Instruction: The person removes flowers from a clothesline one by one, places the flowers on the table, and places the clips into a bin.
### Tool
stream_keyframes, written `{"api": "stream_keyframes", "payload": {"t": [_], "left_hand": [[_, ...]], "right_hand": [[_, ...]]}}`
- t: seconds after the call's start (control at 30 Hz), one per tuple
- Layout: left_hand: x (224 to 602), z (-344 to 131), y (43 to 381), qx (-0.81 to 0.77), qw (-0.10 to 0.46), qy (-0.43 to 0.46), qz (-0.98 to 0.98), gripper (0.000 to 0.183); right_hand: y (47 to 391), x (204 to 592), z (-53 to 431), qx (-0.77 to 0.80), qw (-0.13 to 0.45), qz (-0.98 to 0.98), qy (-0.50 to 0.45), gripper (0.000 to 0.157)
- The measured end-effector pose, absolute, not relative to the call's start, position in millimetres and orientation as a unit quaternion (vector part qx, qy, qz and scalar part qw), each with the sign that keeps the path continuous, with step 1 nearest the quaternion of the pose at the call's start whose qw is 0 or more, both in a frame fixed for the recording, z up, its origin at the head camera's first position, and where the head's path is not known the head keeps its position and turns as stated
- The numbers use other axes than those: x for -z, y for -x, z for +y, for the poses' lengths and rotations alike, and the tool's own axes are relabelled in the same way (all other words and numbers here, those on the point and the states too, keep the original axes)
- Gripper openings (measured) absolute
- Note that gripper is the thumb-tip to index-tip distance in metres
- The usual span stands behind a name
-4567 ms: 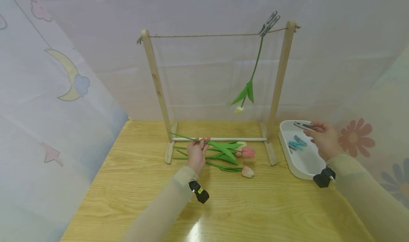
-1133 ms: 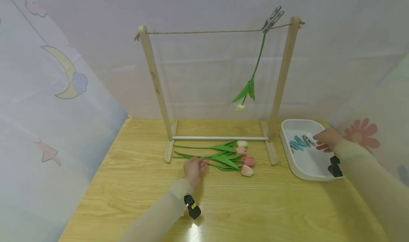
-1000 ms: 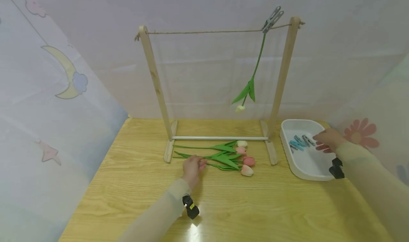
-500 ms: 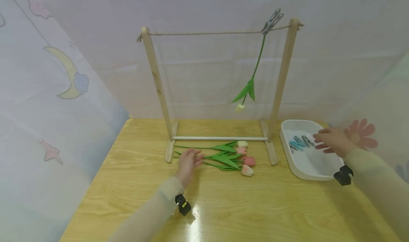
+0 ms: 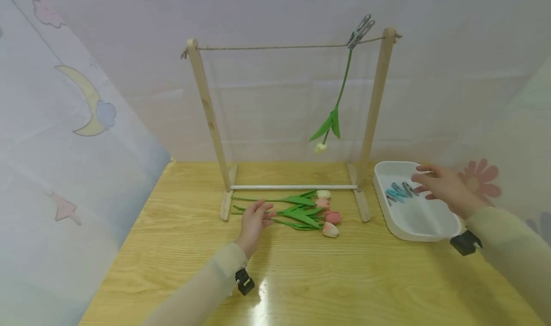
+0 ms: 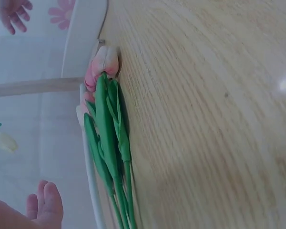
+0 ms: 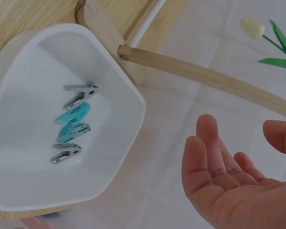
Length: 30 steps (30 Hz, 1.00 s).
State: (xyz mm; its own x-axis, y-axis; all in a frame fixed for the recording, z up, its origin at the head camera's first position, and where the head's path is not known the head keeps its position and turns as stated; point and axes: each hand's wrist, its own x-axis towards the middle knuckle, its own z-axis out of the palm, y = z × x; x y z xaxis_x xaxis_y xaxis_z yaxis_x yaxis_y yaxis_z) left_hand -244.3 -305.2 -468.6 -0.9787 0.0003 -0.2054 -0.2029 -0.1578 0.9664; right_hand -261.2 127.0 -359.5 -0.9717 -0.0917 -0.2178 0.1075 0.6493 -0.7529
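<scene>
My left hand hovers with loosely spread fingers over the stems of several tulips, holding nothing. The tulips lie side by side, white and pink heads to the right. In the left wrist view the fingers stand apart from the flowers. My right hand is relaxed above the right rim of a white tray, its fingers bare in the right wrist view. Grey and blue clothespins lie in the tray. A pale yellow tulip hangs head down from a twine line, held by a grey clothespin.
A wooden frame has two posts, a twine line across the top and a white rod low down. It stands on the wooden table. Printed fabric encloses the back and sides.
Earlier my left hand held a tulip and my right hand a grey clothespin; these now lie with the other tulips and in the tray. Both hands have since drawn slightly away.
</scene>
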Motion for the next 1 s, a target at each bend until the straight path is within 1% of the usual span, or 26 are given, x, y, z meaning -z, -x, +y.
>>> {"api": "stream_keyframes", "payload": {"t": [0.17,0.3,0.67,0.9,1.0], "left_hand": [[463,-306,245,-0.736,0.049,0.04,0.674,0.041],[456,-306,247,-0.739,0.05,0.013,0.671,0.041],[442,-305,252,-0.724,0.045,-0.002,0.689,0.039],[425,-308,258,-0.711,0.046,-0.028,0.701,0.039],[417,-309,260,-0.704,0.044,-0.037,0.708,0.039]], "right_hand": [[256,351,119,0.421,0.102,0.901,0.02,0.059],[253,343,113,0.411,0.096,0.906,0.03,0.058],[247,327,97,0.378,0.077,0.922,0.031,0.061],[244,317,90,0.359,0.042,0.931,0.041,0.056],[243,313,86,0.353,0.036,0.934,0.043,0.055]]}}
